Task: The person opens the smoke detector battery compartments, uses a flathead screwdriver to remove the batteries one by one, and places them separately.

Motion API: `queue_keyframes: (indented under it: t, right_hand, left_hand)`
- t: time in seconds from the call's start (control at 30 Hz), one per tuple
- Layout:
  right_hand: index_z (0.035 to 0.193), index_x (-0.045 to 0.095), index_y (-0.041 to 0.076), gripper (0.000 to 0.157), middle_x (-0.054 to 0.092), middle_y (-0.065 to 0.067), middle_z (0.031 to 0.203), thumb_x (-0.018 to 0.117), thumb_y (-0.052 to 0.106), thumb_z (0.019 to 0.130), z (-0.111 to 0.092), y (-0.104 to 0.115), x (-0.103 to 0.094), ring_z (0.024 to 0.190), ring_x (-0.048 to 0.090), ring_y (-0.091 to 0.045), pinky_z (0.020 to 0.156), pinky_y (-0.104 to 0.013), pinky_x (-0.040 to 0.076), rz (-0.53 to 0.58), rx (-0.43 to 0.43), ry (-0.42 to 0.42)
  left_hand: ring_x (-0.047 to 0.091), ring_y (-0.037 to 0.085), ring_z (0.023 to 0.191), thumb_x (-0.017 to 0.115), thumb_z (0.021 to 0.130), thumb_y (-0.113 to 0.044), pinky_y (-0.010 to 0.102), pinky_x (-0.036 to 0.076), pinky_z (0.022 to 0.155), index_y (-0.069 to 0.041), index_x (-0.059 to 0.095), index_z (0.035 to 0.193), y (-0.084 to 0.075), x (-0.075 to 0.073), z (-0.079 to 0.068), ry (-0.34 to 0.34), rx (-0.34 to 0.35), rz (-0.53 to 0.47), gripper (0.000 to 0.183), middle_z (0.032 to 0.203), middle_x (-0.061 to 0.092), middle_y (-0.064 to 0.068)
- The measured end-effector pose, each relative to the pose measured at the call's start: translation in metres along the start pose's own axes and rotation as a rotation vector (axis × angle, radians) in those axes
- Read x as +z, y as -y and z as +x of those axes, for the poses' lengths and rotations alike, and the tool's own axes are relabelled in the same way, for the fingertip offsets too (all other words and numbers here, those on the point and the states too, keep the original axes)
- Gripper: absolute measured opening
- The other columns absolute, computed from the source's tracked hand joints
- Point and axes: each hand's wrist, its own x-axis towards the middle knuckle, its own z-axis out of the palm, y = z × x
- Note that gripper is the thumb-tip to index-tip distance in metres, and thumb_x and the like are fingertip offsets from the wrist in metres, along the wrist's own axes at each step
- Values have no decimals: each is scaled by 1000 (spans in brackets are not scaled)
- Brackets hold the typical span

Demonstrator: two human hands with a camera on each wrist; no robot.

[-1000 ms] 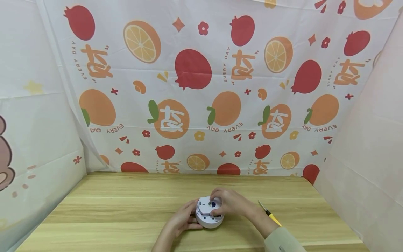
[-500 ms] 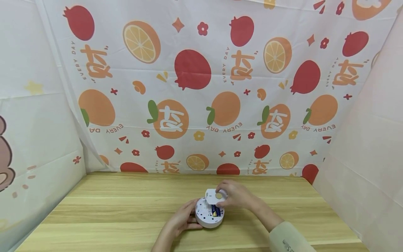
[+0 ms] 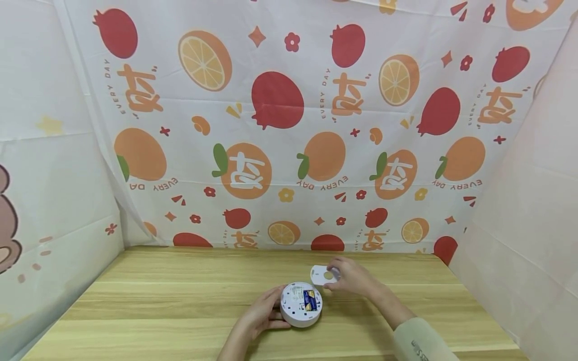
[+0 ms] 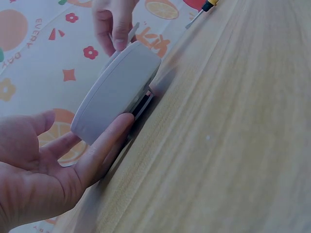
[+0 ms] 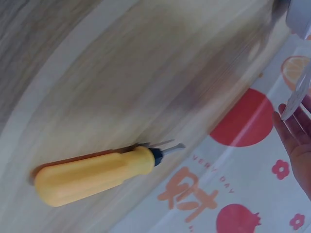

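Observation:
A round white smoke detector (image 3: pixel 294 307) lies back side up on the wooden table. A blue and gold battery (image 3: pixel 310 301) shows in its bay. My left hand (image 3: pixel 261 313) holds the detector by its left side; in the left wrist view the fingers (image 4: pixel 104 145) reach along its lower rim. My right hand (image 3: pixel 354 278) pinches a white mounting plate (image 3: pixel 318 275) with a round hole, up behind and right of the detector. From the right wrist, the plate (image 5: pixel 297 94) is seen edge-on between thumb and fingers.
A yellow-handled screwdriver (image 5: pixel 92 177) lies on the table (image 3: pixel 180 306) to the right; my right forearm hides it in the head view. A fruit-printed cloth (image 3: pixel 280 165) hangs along the table's back edge, with pale cloths at both sides.
My right hand has lifted the mounting plate off the detector's back and carried it up and right, uncovering the battery. The left hand and the detector have stayed put.

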Motion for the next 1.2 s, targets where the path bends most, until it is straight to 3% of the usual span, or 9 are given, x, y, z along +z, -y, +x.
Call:
queue_keyframes:
  t: [0.23, 0.53, 0.77, 1.2]
  right_hand:
    - [99, 64, 3, 41, 57, -17, 113, 79, 29, 70, -4, -20, 3, 102, 54, -31, 86, -44, 49, 35, 20, -17]
    - [95, 64, 5, 36, 53, -18, 117, 78, 27, 70, -9, -43, 16, 98, 54, -28, 86, -41, 48, 42, 139, 6]
    - [91, 64, 3, 37, 55, -8, 99, 78, 29, 69, -14, -49, 25, 86, 53, -21, 79, -40, 50, 9, 107, 9]
    - [91, 64, 5, 37, 53, -2, 97, 78, 30, 68, -14, -57, 33, 84, 53, -17, 78, -38, 50, 9, 91, 3]
  left_hand:
    - [62, 30, 83, 36, 99, -36, 46, 55, 71, 8, 25, 139, -1, 0, -2, -3, -3, 7, 60, 106, 54, 22]
    - [61, 29, 83, 36, 99, -37, 46, 55, 72, 6, 27, 139, -1, -1, -1, 4, -16, 17, 59, 108, 53, 22]
    - [62, 29, 81, 39, 98, -36, 45, 55, 72, 5, 28, 139, -3, -1, -4, -2, -23, 9, 59, 108, 53, 24]
    - [61, 26, 79, 39, 99, -32, 44, 56, 70, 4, 29, 139, -4, -1, -3, 2, -28, 35, 54, 107, 55, 21]
